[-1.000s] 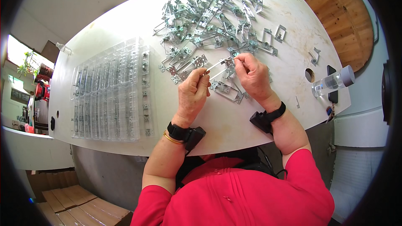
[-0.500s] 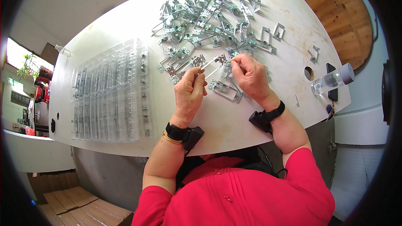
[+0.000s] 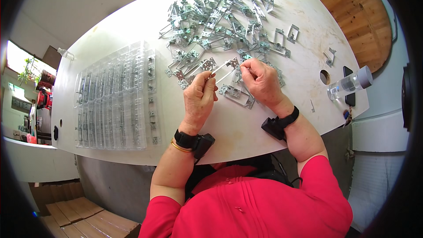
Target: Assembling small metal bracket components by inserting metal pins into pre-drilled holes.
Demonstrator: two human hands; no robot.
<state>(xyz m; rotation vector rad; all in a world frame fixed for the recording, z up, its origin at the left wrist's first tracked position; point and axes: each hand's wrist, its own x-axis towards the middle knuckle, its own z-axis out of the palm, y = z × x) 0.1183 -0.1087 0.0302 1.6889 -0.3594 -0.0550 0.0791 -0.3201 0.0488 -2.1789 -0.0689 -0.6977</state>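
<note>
Between my hands is a U-shaped metal bracket (image 3: 226,70) with two long thin arms and a small plate at its far end. My left hand (image 3: 199,99) is closed, pinching the near ends of the arms between thumb and fingers. My right hand (image 3: 263,80) is closed too, its thumb and fingertips at the plate end; what lies right under them is partly hidden. Just beyond spreads a heap of similar silvery brackets (image 3: 216,22). Another rectangular bracket (image 3: 238,95) lies on the table below my right fingertips.
Clear plastic trays (image 3: 110,92) filled with brackets lie to the left on the white table (image 3: 189,143). Toward the right are a few single brackets (image 3: 293,33), a round hole (image 3: 325,77), a clear bottle (image 3: 348,86) and a dark phone (image 3: 349,98). A small bottle (image 3: 66,53) stands far left.
My right hand has shifted very slightly left along the plate end of the bracket. My left hand keeps its grip in the same place.
</note>
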